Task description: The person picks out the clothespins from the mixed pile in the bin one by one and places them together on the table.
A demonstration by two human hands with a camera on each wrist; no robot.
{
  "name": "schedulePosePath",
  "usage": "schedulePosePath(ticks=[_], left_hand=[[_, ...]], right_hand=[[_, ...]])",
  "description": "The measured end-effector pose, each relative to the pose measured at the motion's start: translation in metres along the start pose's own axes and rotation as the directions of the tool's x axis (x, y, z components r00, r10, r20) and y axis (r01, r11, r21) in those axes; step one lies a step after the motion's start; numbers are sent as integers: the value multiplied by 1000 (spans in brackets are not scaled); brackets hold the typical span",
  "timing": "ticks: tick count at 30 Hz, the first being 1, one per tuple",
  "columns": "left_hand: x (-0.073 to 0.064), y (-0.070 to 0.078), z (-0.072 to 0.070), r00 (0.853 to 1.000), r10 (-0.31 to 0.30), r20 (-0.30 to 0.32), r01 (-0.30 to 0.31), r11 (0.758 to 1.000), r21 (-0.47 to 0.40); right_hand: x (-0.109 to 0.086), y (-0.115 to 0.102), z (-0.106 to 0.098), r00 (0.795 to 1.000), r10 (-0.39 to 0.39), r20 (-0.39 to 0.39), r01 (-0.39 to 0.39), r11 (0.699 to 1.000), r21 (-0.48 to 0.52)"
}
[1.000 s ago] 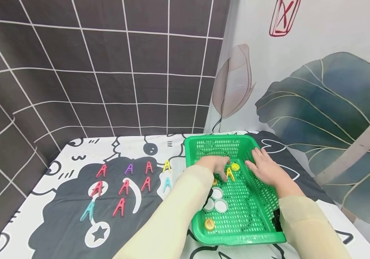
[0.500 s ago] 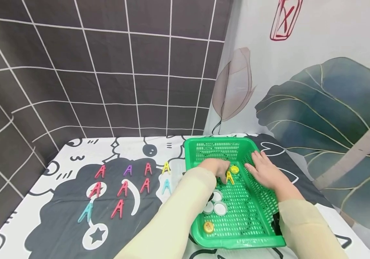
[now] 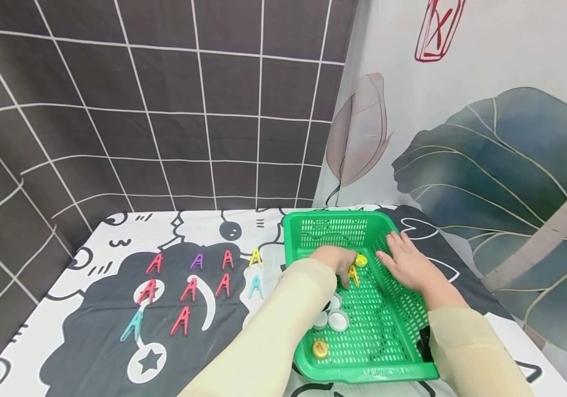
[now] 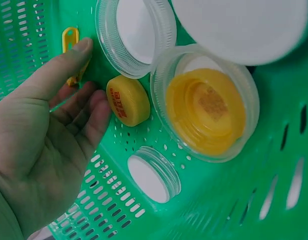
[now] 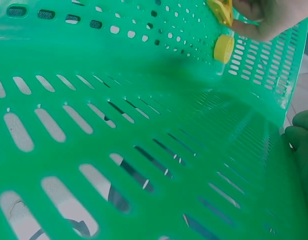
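My left hand (image 3: 335,263) reaches down inside a green plastic basket (image 3: 363,374). Its thumb and fingers pinch a yellow clothespin (image 4: 70,37); the thumb covers the clip's middle in the left wrist view. A yellow bottle cap (image 4: 128,101) lies right by its fingertips. My right hand (image 3: 407,264) rests with straight fingers on the basket's right wall. Beyond the clothespin sits another yellow cap (image 3: 360,260). White caps (image 3: 338,320) lie near the left side, partly behind my left sleeve, and a yellow cap (image 3: 320,349) is in the near left corner.
Left of the basket, red clothespins (image 3: 181,320), light blue ones (image 3: 132,326), a purple one (image 3: 197,261) and a yellow one (image 3: 255,257) lie spread in loose rows on the patterned cloth (image 3: 90,342). A dark gridded curtain (image 3: 164,82) hangs behind.
My left hand has moved slightly closer over the yellow clothespin and now hides more of it. My right hand stays on the basket wall.
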State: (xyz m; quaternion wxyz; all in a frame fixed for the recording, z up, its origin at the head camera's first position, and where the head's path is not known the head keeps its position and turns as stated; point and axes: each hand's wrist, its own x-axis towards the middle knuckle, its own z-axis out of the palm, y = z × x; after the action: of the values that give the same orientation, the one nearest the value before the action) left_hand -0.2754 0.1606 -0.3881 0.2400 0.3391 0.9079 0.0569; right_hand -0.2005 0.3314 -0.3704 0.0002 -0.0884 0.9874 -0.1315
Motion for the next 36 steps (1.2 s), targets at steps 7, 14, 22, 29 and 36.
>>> schedulePosePath(ticks=[7, 14, 22, 29, 36], left_hand=[[3, -4, -4, 999, 51, -16, -51, 999, -9], [0, -8, -11, 988, 153, -35, -156, 983, -97], [-13, -14, -26, 975, 217, -47, -222, 962, -160], [-27, -22, -50, 955, 263, -140, -296, 892, -340], [-46, -19, -72, 929, 272, -252, -336, 904, -265]], right_hand=[[1, -1, 1, 1000, 5, 8, -4, 1000, -9], [1, 0, 4, 1000, 8, 16, -8, 1000, -23], [-1, 1, 3, 1000, 25, 3, -25, 1000, -13], [1, -4, 2, 1000, 27, 16, -26, 999, -29], [1, -2, 2, 999, 32, 21, -32, 999, -29]])
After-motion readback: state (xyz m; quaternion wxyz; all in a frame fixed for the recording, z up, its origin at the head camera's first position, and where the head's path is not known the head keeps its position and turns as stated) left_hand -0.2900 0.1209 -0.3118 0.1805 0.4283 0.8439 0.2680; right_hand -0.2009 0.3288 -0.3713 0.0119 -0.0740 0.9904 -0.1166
